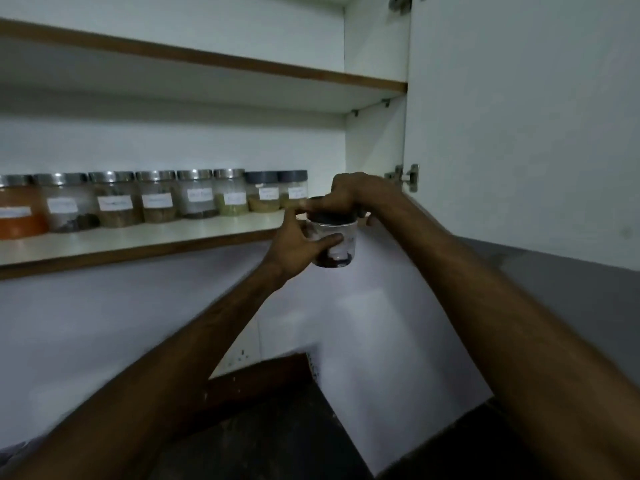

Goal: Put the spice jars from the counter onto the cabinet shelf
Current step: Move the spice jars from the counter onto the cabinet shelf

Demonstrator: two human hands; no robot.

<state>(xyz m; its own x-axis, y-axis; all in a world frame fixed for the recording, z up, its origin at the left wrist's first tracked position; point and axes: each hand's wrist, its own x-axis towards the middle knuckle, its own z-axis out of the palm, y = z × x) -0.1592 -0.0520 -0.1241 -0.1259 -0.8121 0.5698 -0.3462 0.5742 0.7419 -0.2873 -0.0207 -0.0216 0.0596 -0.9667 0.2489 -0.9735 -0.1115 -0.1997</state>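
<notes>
A clear spice jar [341,249] with a dark lid and dark contents at its bottom is held in the air at the right end of the cabinet shelf [145,242], level with its front edge. My left hand [298,242] wraps around the jar's body. My right hand [341,195] rests on the dark lid from above. A row of several labelled jars stands on the shelf, from an orange-filled jar [19,209] at the left to a dark-lidded jar [294,190] nearest the held one.
An empty upper shelf [207,60] runs above. The open white cabinet door [519,126] stands to the right, its hinge [407,177] close behind my right hand. A dark counter [277,438] lies below, against a white wall.
</notes>
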